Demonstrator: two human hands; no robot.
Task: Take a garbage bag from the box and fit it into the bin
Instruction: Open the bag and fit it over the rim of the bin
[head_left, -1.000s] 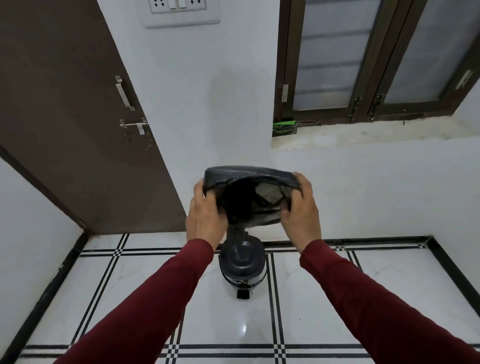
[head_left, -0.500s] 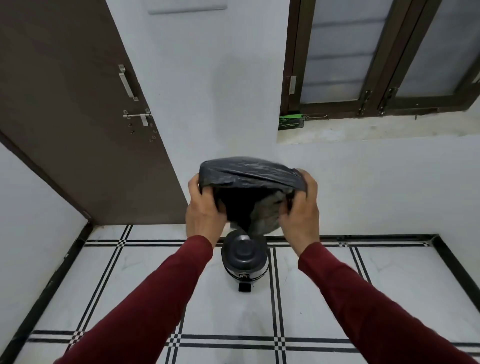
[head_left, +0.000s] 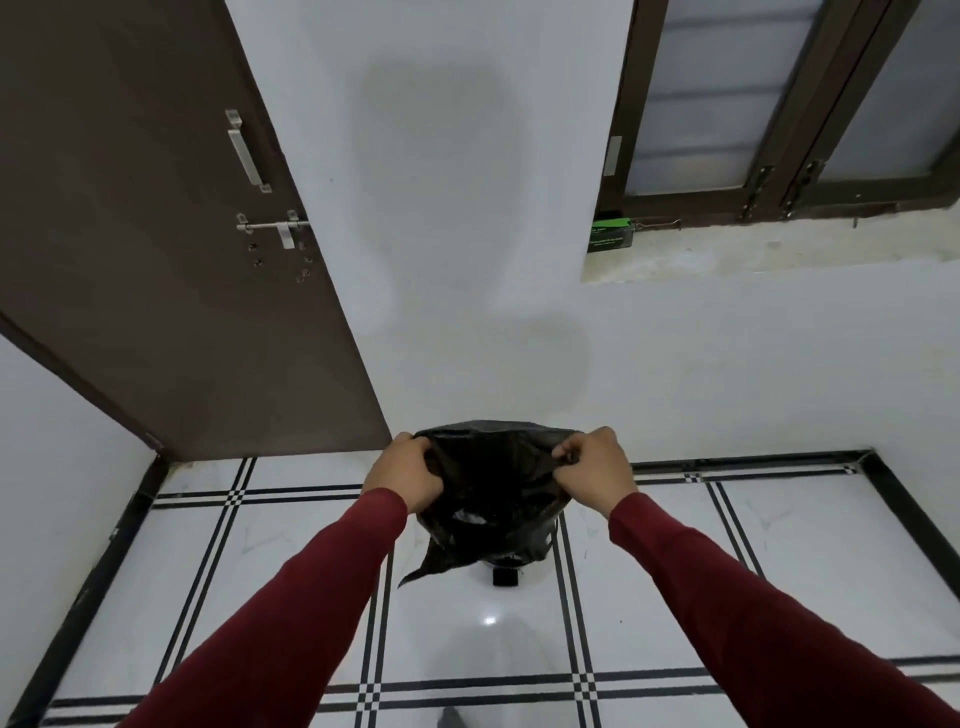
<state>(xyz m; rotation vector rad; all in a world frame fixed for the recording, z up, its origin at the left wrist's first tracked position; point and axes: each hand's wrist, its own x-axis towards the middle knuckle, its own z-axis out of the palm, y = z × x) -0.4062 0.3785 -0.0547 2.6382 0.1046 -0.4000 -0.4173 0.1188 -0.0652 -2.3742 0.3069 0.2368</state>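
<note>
A person's left hand and right hand are each gripping the black garbage bag by its mouth at 9 and 3 o'clock, holding it over the mostly hidden bin; stretching evenly should seat the rim.

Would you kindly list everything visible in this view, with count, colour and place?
garbage bag: one, black, held open above the bin
bin: one, dark, mostly hidden under the bag; only its pedal shows
box: one, green, left end of the window ledge
door: one, brown, left
window: one, dark-framed, upper right
floor: white tiles, black lines
left hand: one, grips the bag's left edge
right hand: one, grips its right edge
</note>
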